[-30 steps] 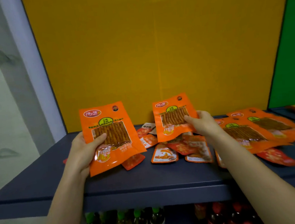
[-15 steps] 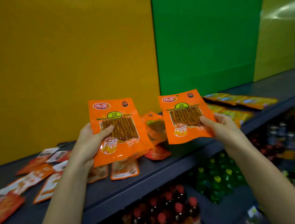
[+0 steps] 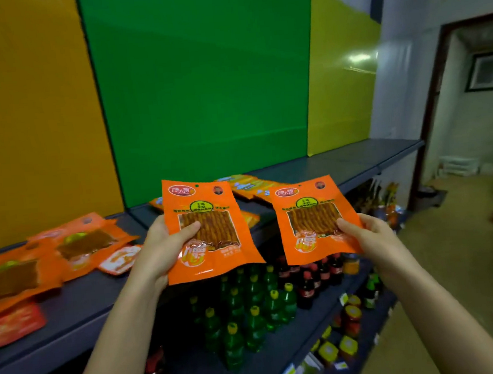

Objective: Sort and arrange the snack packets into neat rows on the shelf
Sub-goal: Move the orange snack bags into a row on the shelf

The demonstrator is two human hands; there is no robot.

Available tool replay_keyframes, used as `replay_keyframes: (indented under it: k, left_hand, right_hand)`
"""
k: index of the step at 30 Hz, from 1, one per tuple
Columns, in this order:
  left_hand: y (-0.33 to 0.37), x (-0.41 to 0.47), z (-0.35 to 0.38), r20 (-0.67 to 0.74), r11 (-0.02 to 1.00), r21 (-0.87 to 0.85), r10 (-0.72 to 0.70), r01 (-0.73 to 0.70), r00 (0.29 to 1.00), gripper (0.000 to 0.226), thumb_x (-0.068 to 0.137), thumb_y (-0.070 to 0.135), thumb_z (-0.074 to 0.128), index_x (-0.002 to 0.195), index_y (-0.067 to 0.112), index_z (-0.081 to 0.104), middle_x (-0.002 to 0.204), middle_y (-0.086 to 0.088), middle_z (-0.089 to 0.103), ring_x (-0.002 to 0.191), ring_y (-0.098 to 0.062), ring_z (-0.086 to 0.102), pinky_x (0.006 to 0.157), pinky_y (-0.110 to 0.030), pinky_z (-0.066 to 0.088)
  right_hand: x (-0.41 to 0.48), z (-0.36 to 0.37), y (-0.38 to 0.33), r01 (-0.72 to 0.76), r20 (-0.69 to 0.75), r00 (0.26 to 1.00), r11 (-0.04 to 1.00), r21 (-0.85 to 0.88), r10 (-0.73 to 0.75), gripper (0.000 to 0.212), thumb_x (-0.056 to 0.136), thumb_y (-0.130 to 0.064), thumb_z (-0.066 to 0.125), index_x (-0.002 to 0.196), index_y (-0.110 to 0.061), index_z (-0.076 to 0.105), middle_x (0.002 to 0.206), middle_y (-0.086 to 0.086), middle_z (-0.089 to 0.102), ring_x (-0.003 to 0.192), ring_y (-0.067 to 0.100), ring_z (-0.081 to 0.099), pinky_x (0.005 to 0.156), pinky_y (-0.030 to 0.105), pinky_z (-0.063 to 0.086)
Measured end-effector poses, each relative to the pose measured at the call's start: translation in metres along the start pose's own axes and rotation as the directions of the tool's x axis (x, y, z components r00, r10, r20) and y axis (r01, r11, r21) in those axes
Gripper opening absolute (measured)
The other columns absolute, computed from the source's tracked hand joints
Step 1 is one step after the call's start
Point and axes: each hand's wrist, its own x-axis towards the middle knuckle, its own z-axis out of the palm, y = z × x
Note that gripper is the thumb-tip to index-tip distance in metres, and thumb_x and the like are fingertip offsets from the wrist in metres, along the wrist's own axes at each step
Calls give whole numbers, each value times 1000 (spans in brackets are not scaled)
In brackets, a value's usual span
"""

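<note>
Your left hand (image 3: 161, 248) pinches one orange snack packet (image 3: 208, 229) by its left edge, thumb across the clear window, and your right hand (image 3: 368, 235) grips a matching packet (image 3: 316, 219) by its lower right edge; both are held upright in the air just in front of the dark shelf (image 3: 80, 305). These flat foil-and-film pouches look light, floppy and a little slick, so hold them by the sealed borders rather than over the brittle-looking strips inside; similar orange packets (image 3: 80, 246) lie loose on the shelf to the left, yellow-orange ones (image 3: 248, 183) farther back, and green bottles (image 3: 250, 311) fill the tier below.
</note>
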Motion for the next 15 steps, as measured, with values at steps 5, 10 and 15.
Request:
replay_keyframes:
  k: [5, 10, 15]
  left_hand:
    - [5, 26, 80, 43, 999, -33, 23, -22, 999, 32, 87, 6, 59, 118, 9, 54, 102, -14, 67, 70, -20, 64, 57, -28, 53]
    - [-2, 64, 144, 27, 999, -36, 23, -22, 999, 35, 86, 1, 59, 120, 2, 51, 111, -20, 64, 72, -21, 63, 64, -30, 51]
    - [-10, 102, 207, 69, 999, -41, 38, -35, 997, 22, 86, -3, 55, 99, 15, 54, 90, -8, 65, 69, -19, 62, 63, -29, 52]
  right_hand:
    - [46, -54, 9, -1, -39, 999, 1000, 1, 1, 14, 93, -21, 55, 100, -12, 62, 77, 7, 66, 64, 22, 59, 61, 32, 44]
    - [92, -95, 26, 19, -68, 998, 999, 36, -16, 14, 93, -18, 55, 102, -10, 61, 88, 11, 66, 70, 21, 60, 62, 27, 48]
    - [149, -125, 50, -4, -78, 997, 1000, 28, 6, 19, 92, -20, 55, 105, -9, 61, 86, 8, 68, 70, 19, 61, 62, 27, 47]
